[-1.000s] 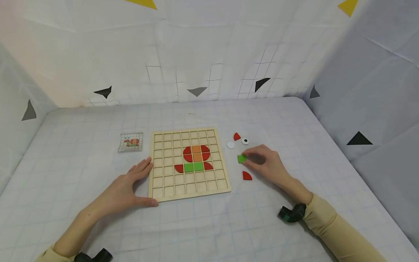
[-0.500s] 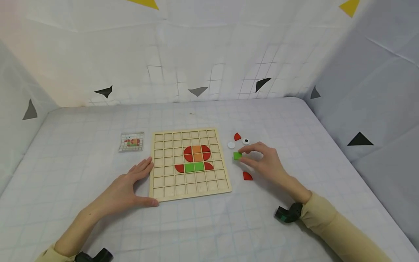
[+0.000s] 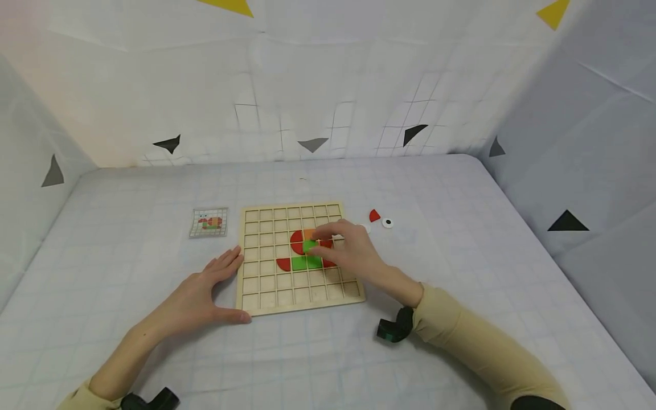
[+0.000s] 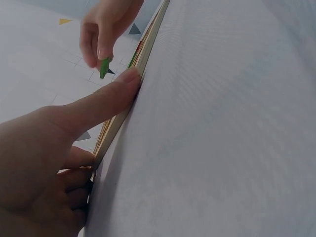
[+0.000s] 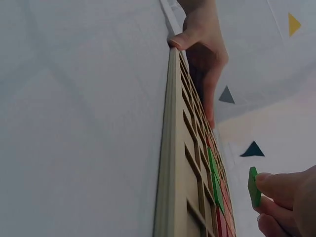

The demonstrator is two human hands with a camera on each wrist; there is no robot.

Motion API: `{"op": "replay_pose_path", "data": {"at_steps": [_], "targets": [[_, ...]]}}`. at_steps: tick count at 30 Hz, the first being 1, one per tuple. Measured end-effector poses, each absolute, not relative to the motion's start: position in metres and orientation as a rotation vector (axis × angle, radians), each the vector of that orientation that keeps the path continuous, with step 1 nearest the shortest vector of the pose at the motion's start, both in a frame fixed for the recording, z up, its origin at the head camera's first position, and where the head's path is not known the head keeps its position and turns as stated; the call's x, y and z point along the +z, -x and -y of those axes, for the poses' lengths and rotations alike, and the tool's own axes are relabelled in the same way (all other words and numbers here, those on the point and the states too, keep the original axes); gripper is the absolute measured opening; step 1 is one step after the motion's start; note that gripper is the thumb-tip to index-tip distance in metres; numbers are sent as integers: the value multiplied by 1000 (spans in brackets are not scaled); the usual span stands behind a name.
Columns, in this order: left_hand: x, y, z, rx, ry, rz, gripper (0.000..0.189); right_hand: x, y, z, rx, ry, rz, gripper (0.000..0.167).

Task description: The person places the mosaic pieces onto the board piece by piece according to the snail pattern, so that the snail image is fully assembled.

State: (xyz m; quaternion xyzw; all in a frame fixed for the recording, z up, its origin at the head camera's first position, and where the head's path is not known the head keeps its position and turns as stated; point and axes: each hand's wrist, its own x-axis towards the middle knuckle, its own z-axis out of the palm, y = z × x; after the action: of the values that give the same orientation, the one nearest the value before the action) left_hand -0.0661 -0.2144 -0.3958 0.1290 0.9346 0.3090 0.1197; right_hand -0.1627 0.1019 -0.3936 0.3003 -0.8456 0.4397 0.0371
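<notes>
My right hand (image 3: 353, 247) pinches a green square tile (image 3: 310, 246) between thumb and fingers. It hovers over the wooden grid board (image 3: 263, 285); both wrist views show a gap beneath the tile (image 5: 254, 187). Set in the board are red quarter-round tiles (image 3: 296, 242), an orange tile (image 3: 308, 234) and a green row (image 3: 299, 263), partly covered by my right hand. My left hand (image 3: 202, 293) rests at the board's left side, fingers along that edge and thumb (image 4: 111, 101) at the near left corner.
A small picture card (image 3: 208, 222) lies left of the board. Beyond its right side are a red quarter-round tile (image 3: 374, 215), an eye disc (image 3: 387, 223) and a white disc (image 3: 366, 228) partly behind my right hand. Pale cloth walls (image 3: 328, 74) stand behind the table.
My right hand has carried the green square tile leftward from beside the board to above it. The loose red tile nearer me is now hidden by that arm. My left hand stays put.
</notes>
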Motion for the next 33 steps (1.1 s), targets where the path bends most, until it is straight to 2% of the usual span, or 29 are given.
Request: {"op": "replay_pose_path", "data": {"at_steps": [13,33], "targets": [[-397,67,215,912,-387,-2723,120,-406,162,-54,1133,-988,2687,24],[-399,68,215,885,-390,-2733,121,-420,161,-48,1103,-1060,2498,22]]}}
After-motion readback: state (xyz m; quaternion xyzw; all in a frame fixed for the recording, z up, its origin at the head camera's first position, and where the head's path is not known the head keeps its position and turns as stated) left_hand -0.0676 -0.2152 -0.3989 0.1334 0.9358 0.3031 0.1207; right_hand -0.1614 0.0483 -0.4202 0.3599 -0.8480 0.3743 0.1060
